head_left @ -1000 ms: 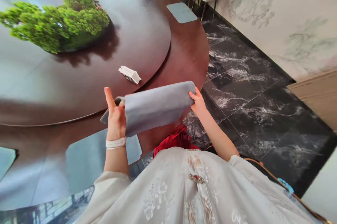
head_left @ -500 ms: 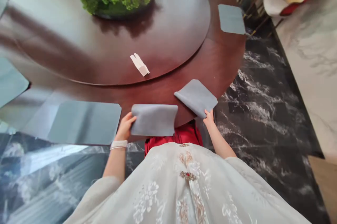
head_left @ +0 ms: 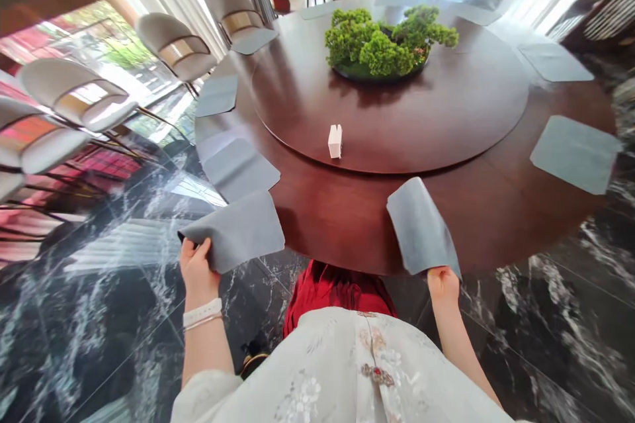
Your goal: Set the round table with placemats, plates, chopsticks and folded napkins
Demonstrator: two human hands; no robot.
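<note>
My left hand (head_left: 197,269) grips the near edge of a grey placemat (head_left: 238,231) that hangs off the table's near left rim. My right hand (head_left: 443,284) pinches the near corner of a second grey placemat (head_left: 419,224), which lies partly on the dark round wooden table (head_left: 347,224) and overhangs its front edge. Both hands are closed on the mats, held wide apart on either side of my body.
More grey placemats (head_left: 575,153) lie round the table's rim. A small white holder (head_left: 335,141) stands on the raised turntable (head_left: 446,132), with a green bonsai centrepiece (head_left: 387,46) in the middle. Cream chairs (head_left: 74,95) line the left side over black marble floor.
The view has swung left and up. The two mats, close together before, are now spread far apart; the right one rests on the table's front edge, the left one reaches the left rim.
</note>
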